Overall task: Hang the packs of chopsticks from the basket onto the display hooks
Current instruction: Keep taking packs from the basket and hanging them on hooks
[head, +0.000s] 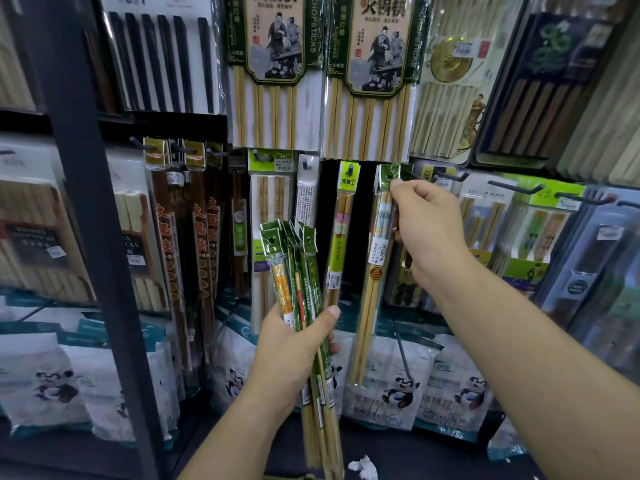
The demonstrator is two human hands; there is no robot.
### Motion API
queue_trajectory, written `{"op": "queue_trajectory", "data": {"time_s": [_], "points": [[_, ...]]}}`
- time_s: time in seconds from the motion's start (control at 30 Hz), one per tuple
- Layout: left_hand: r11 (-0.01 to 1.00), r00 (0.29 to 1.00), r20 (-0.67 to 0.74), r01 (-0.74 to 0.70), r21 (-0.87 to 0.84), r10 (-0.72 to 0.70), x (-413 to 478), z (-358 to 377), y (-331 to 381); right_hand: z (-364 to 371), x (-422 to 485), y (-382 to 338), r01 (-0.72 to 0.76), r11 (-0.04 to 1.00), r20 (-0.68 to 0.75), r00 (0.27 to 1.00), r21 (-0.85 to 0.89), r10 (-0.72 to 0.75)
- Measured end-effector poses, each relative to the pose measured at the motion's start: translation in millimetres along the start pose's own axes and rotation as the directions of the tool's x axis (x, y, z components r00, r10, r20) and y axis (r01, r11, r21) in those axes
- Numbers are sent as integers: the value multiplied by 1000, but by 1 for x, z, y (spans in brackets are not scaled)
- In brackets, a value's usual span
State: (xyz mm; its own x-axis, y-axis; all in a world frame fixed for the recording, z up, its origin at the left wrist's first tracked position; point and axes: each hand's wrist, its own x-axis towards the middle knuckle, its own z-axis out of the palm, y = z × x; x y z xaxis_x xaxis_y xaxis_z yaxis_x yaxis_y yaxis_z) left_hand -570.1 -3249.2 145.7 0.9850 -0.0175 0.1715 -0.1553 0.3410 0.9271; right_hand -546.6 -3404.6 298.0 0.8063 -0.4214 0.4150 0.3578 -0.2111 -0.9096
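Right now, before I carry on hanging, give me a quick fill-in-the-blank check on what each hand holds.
1. The left hand grips a bundle of packs whose header cards are ____ in colour.
2. The right hand pinches only ____ pack, near its top.
3. That pack is held ____ than the bundle.
4. The bags on the shelf below show a cartoon ____.

Missing words: green; one; higher; panda.

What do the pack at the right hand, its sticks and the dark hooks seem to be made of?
Pack in the right hand: clear glossy plastic film, probably; it shines and the sticks show through. Sticks: pale matt bamboo or wood; which one is unclear. Hooks: thin dark rods, probably coated metal.
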Motion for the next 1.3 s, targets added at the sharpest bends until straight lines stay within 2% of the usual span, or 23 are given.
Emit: {"op": "queue_trajectory", "data": {"time_s": [0.3,0.5,0.73,0.97,1.1,1.3], "points": [[1000,1000,3,-12,2,12,-1,1,1,4,7,13,13,999,-45,999,-52,-15],[1000,1000,3,-7,-1,7,0,1,1,3,3,8,112,993,-20,993,-39,-113],[1000,1000,3,-4,-7,4,-1,1,1,3,5,4,65,998,-42,997,4,-64],[1000,1000,-10,7,29,-7,1,-1,-2,3,8,6,64,997,-23,998,-35,-65],[999,1000,-10,13,30,-13,1,-1,-3,4,15,12,85,994,-51,995,-76,-89],[1000,1000,-15,14,13,-14,-1,0,0,2,12,25,29,991,-111,993,-127,-43]]}}
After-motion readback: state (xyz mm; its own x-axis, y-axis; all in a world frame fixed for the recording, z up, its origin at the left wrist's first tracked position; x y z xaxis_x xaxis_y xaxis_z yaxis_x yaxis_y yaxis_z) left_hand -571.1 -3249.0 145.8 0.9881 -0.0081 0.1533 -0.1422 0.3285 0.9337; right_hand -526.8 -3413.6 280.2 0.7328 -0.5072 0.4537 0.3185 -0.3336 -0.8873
